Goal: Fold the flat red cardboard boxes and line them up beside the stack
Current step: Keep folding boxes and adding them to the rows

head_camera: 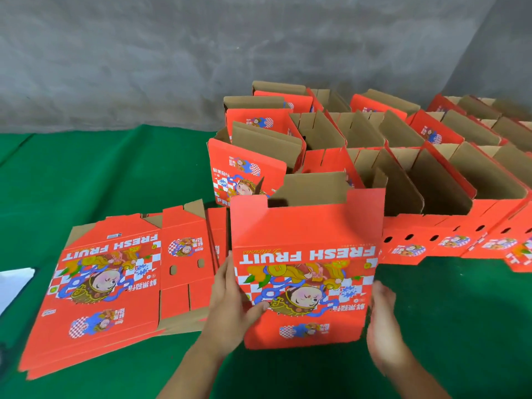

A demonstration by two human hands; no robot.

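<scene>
Many folded red boxes lined up in rows across green-covered desk, right of flat box stack. Nearest, half-opened fruit box held upright between both hands. Left hand gripping its left edge, thumb on printed front. Right hand alongside its right edge, fingers relaxed, contact unclear.

Right hand was motion-blurred, fingertips hidden behind the held box; folded boxes ran off the right edge.
</scene>
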